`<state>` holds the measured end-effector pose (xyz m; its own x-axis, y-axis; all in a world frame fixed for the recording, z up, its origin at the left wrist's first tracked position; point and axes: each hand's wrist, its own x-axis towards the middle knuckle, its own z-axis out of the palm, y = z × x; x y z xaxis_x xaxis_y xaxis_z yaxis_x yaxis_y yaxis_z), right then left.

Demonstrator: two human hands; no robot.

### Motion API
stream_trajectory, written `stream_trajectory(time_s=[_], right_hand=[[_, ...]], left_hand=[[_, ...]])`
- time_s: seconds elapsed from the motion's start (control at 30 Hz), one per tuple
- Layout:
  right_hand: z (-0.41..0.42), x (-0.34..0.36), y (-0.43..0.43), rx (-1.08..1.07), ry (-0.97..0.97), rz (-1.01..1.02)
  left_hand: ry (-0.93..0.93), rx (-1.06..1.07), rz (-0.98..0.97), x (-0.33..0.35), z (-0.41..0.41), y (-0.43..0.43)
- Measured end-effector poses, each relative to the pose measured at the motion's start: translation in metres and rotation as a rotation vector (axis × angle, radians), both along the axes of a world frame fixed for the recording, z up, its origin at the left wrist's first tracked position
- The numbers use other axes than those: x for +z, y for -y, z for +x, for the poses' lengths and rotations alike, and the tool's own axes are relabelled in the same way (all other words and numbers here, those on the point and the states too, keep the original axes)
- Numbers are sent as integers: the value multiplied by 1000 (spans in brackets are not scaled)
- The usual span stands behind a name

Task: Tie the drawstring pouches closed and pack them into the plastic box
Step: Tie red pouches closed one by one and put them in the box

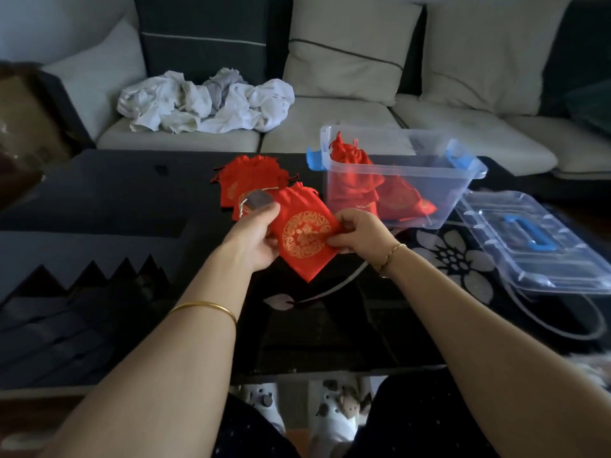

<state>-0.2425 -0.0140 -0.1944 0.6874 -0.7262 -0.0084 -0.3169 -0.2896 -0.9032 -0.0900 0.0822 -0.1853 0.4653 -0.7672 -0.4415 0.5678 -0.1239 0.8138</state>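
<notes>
Head view: both hands hold a red pouch (305, 239) above a dark table (99, 200). The left hand (253, 238) grips its left edge; the right hand (362, 231) pinches its right edge. More pouches (246, 183) lie just behind. The clear box (400, 175), right, contains others; its lid (542, 246) lies beside it.

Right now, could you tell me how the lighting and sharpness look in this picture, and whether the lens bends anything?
Head view: dim and bluish, the dark table losing detail; the pouch between the left hand and right hand stays fairly clear; the edges soften; wide-angle bend curves the sofa and lid.
</notes>
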Motion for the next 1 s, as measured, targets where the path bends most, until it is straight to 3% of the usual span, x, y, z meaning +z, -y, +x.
stream_trajectory(time_s=[0.07, 0.17, 0.27, 0.37, 0.5, 0.67, 0.77, 0.93, 1.0], right_hand=[[-14, -1, 1, -37, -27, 7], [-19, 2, 2, -144, 88, 274], [-30, 8, 7, -162, 236, 442], [-36, 11, 9, -129, 237, 359], [-39, 16, 7, -152, 112, 65], [-45, 24, 10, -53, 38, 118], [-45, 25, 8, -63, -7, 23], [-45, 25, 9, -203, -17, -101], [-47, 27, 10, -259, 23, -91]], left_hand=[[225, -45, -26, 3, -16, 3], [518, -153, -25, 7, -24, 5], [665, -200, -25, 8, -32, 6], [687, -195, -46, 9, -36, 6], [645, -138, -52, 14, -39, 5], [539, -11, 11, 16, -32, 4], [669, 5, 44, 14, -28, 5], [1141, -61, 107, 14, -23, 1], [1230, -111, 119, 15, -20, -3]])
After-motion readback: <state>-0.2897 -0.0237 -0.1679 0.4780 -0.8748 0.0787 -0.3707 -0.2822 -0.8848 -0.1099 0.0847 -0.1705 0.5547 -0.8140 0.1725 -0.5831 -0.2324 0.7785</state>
